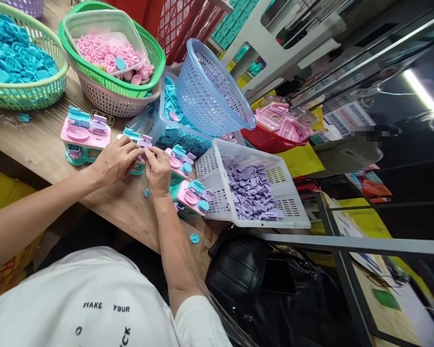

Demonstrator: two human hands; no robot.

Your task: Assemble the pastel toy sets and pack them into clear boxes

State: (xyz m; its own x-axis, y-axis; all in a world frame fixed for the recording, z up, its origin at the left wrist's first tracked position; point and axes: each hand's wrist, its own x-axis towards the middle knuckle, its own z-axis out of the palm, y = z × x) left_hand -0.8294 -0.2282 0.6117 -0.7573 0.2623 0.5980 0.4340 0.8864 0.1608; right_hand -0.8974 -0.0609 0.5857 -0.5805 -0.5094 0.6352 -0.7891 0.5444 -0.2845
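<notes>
Both of my hands meet over a small toy kitchen (137, 168) with a teal base and blue and purple top pieces. My left hand (117, 159) bends its fingers over the toy's top, partly hiding it. Close beside it, my right hand (156, 168) pinches at the purple piece (145, 140) on the toy's right side; whatever lies between the fingertips is hidden. To the left stands another toy kitchen (85, 137) with a pink top and a purple basin. Two more, a rear toy kitchen (177, 161) and a front toy kitchen (192, 197), stand right of my hands.
A white crate (296, 212) of purple parts stands right of the toys. Behind are a tilted blue basket (217, 91), a green basket (159, 53) with pink parts and a yellow-green basket (58, 79) of blue parts. A blue disc (194, 238) lies near the table edge.
</notes>
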